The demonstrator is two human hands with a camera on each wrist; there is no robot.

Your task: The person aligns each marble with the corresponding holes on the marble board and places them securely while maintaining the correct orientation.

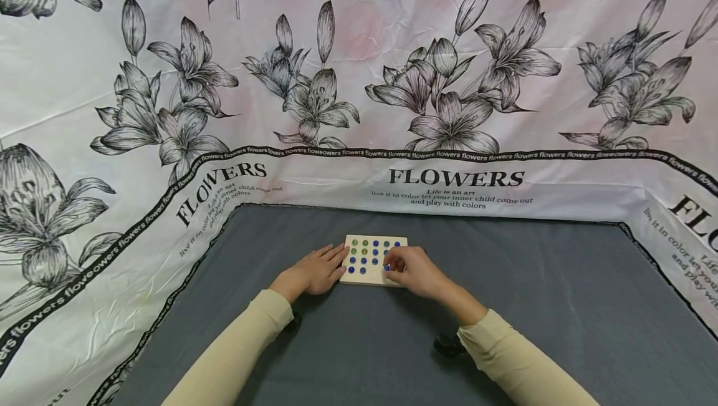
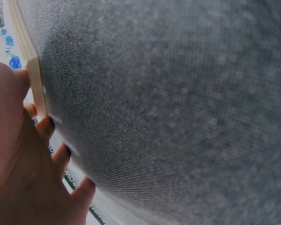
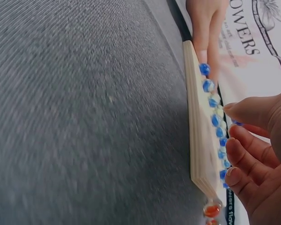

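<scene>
A pale wooden board [image 1: 369,279] lies flat on the grey cloth, with blue marbles [image 1: 363,270] and several green marbles [image 1: 354,242] set in rows on it. My left hand [image 1: 318,270] rests at its left side, fingers spread, thumb and fingertips touching the edge. In the left wrist view that hand [image 2: 28,154] presses against the wooden side. Over the board's right part, my right hand [image 1: 417,270] pinches a blue marble [image 3: 237,123] between thumb and index finger, the marble partly hidden. The other fingers of the right hand [image 3: 262,154] curl loosely.
Orange marbles [image 3: 212,210] show by the board's right end in the right wrist view; my right hand hides them in the head view. Grey cloth [image 1: 533,300] covers the table. A white flower-printed sheet [image 1: 336,175] rises behind it and at both sides.
</scene>
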